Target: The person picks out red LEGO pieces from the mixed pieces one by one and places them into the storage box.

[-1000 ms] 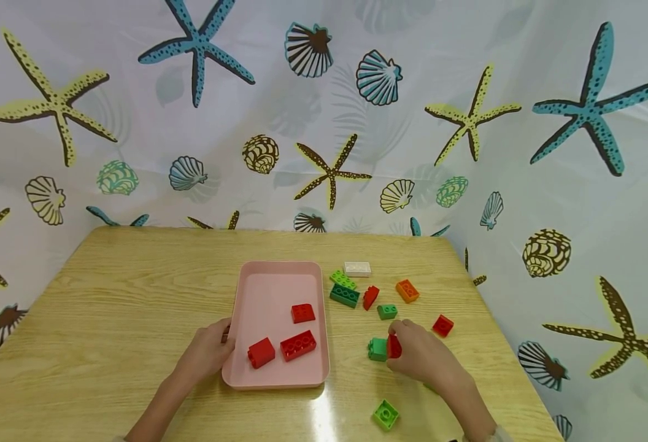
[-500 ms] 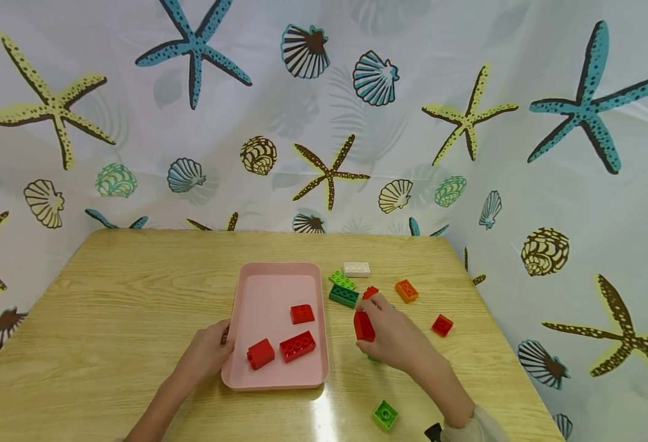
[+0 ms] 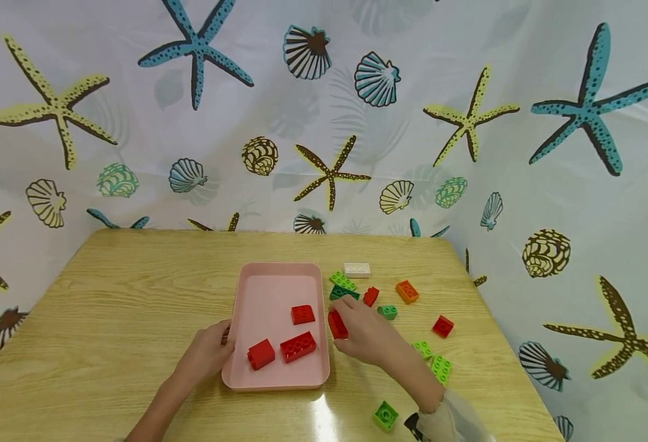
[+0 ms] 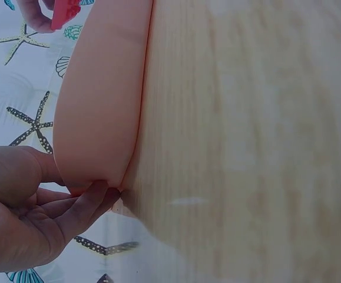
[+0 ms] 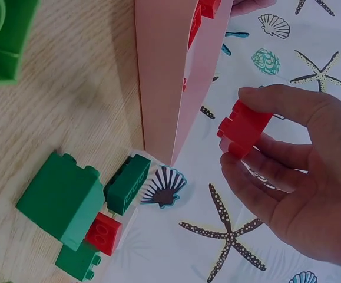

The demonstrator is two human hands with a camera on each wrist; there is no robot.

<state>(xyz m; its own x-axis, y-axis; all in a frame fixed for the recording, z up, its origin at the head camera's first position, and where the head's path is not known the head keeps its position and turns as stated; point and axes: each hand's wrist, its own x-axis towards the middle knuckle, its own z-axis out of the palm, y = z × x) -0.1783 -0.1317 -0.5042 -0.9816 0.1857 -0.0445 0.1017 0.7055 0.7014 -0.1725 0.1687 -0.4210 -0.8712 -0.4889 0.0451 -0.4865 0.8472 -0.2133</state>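
A pink tray (image 3: 269, 285) lies on the table with three red toy bricks in it, one of them a studded red brick (image 3: 298, 347). My left hand (image 3: 209, 348) grips the tray's left wall; in the left wrist view its thumb and fingers close round the tray's end. Between thumb and fingers, my right hand (image 3: 365, 331) pinches another red brick (image 5: 245, 127), held up beside the tray's right rim. In the right wrist view this brick's studs point away from the palm. A large green brick (image 5: 61, 200), seen in that view, is hidden behind the right hand in the head view.
Right of the tray lie a dark green brick (image 3: 345, 293), a light green brick (image 3: 342, 280), a white brick (image 3: 357, 270), an orange brick (image 3: 407, 291) and a loose red brick (image 3: 442, 326). Nearer stands a lime green brick (image 3: 385, 416). A patterned curtain (image 3: 324, 110) surrounds the table.
My right hand has carried the red brick up and left from beside the green brick to the tray's right rim. The left hand and tray have stayed in place.
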